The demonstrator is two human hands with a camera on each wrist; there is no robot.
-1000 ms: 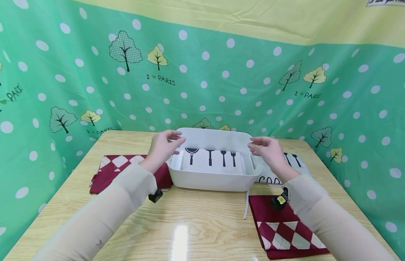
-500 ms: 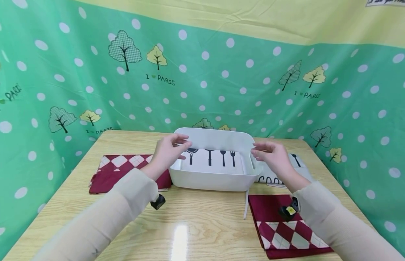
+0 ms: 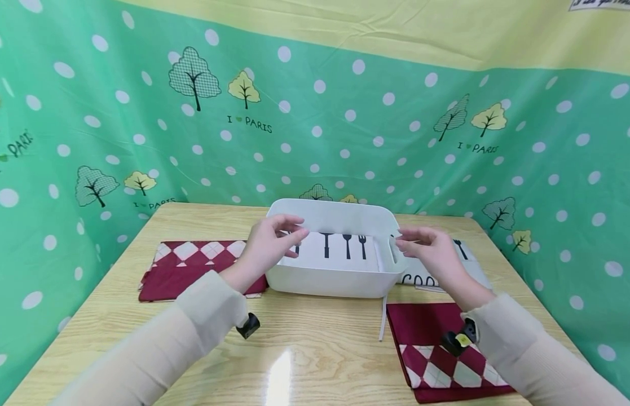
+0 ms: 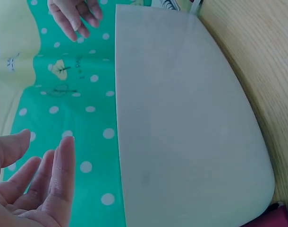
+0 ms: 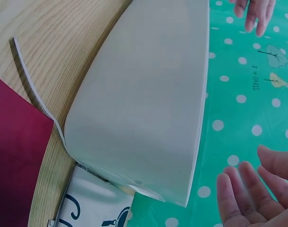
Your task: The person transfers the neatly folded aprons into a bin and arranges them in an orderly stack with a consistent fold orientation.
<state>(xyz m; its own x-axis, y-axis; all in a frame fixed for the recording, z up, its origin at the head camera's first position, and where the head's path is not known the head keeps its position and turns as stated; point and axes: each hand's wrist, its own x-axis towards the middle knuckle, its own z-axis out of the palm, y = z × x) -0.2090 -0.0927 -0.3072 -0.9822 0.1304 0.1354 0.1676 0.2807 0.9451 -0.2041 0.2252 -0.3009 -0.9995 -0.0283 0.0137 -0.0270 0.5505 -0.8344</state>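
While both hands hover with fingers loosely spread and grip nothing, the left hand (image 3: 268, 242) and right hand (image 3: 430, 250) have drawn back toward the person from the white bin's (image 3: 335, 279) rim. Bin rests mid-table (image 3: 304, 349), utensil-print cloth (image 3: 340, 248) inside; placement looks finished.

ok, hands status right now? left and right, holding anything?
Left hand: open, fingers relaxed above the white bin's left rim, holding nothing.
Right hand: open, relaxed beside the bin's right rim, holding nothing.
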